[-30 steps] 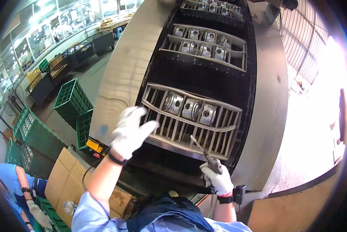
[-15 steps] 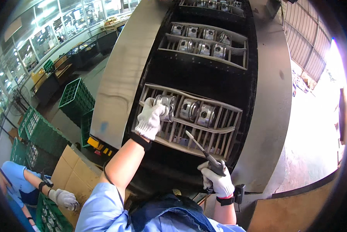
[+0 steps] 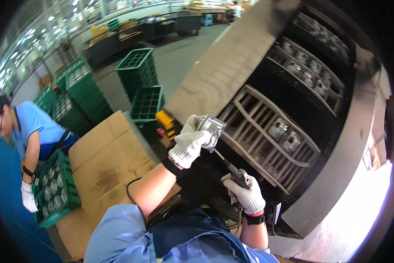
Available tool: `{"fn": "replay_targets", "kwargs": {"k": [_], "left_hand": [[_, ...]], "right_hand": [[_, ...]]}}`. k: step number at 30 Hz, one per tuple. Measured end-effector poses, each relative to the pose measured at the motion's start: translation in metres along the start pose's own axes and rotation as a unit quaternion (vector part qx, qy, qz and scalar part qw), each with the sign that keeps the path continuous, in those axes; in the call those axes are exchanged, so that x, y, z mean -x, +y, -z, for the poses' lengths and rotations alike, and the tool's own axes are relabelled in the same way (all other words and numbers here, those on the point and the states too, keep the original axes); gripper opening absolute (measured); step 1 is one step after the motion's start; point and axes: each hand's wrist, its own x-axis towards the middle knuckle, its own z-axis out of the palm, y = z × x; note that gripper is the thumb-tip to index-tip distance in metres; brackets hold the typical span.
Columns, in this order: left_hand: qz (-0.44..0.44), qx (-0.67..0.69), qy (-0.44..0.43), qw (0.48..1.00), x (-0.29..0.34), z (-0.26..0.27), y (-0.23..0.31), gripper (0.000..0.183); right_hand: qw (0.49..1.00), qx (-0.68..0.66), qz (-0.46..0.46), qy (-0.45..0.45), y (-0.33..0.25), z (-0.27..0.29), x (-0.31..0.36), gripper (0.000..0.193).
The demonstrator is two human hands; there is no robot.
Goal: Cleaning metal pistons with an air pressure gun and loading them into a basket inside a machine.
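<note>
My left hand [image 3: 189,147], in a white knit glove, grips a shiny metal piston [image 3: 214,127] clear of the rack. A dark air blow gun [image 3: 237,175] with a thin nozzle is in my gloved right hand [image 3: 248,193]. Its nozzle tip points up to the underside of the piston; whether they touch is hidden. Right of the piston lies a slatted metal rack [image 3: 254,125] on a black conveyor. Two pistons, one nearer [image 3: 290,142] and one farther [image 3: 278,129], sit in that rack.
Farther along the conveyor, another rack [image 3: 301,87] holds several pistons. A wide metal side panel [image 3: 219,74] borders it. Left are a cardboard sheet [image 3: 105,168], stacked green crates [image 3: 137,63] and a yellow-black block [image 3: 165,122]. A co-worker's gloved hand [image 3: 29,197] touches a piston-filled crate [image 3: 72,186].
My left hand has lifted the piston out of the rack and brought it left, in front of the blow gun's nozzle. The view has swung left, showing more of the co-worker and crates.
</note>
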Motion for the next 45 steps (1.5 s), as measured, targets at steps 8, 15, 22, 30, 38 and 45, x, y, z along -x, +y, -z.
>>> {"fn": "replay_targets", "kwargs": {"k": [8,15,22,30,38,45], "left_hand": [[0.017,0.242,0.190,0.952,0.067,0.124,0.034,0.032],[-0.116,0.019,0.205,0.972,0.136,0.210,0.042,0.048],[0.309,-0.709,0.422,0.473,0.165,0.214,0.091,0.085],[-0.162,-0.692,0.112,0.695,0.033,0.096,0.033,0.055],[-0.094,-0.671,-0.215,0.704,-0.096,-0.155,-0.080,0.079],[0.035,-0.738,-0.090,0.668,-0.117,-0.206,-0.130,0.062]], "right_hand": [[0.997,0.014,-0.035,-0.067,0.020,-0.053,-0.013,0.015],[0.944,0.244,0.042,-0.219,0.054,-0.097,-0.020,0.022],[1.000,-0.011,-0.008,0.010,0.041,-0.013,0.000,0.047],[0.885,-0.069,0.089,0.451,0.029,0.126,0.069,0.015],[0.918,-0.146,0.025,0.368,0.043,0.134,0.091,0.011],[0.930,-0.170,0.018,0.326,0.047,0.139,0.096,0.013]]}}
